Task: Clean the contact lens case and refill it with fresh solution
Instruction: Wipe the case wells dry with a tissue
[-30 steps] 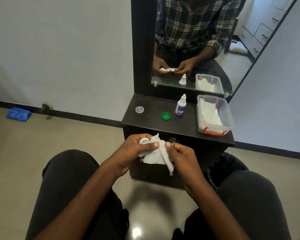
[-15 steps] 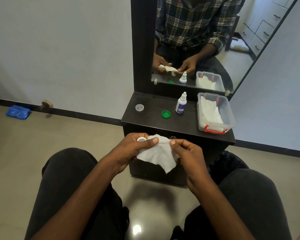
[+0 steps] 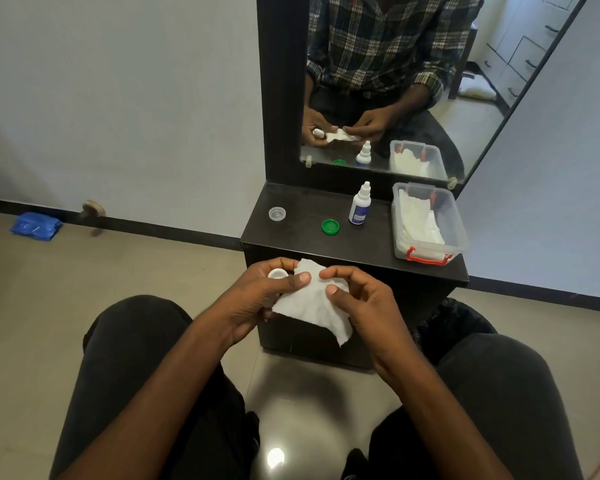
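My left hand (image 3: pixel 257 299) grips the lens case (image 3: pixel 278 273), open well at twelve o'clock; my right hand (image 3: pixel 357 303) pinches the tissue (image 3: pixel 312 306) at three o'clock.

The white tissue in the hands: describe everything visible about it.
The white tissue is a thin, soft, crinkled paper sheet, spread roughly flat with a ragged corner hanging down at the lower right. The left hand pins it with the thumb beside the white lens case cup; the right hand pinches its right edge. It is held in front of the cabinet.
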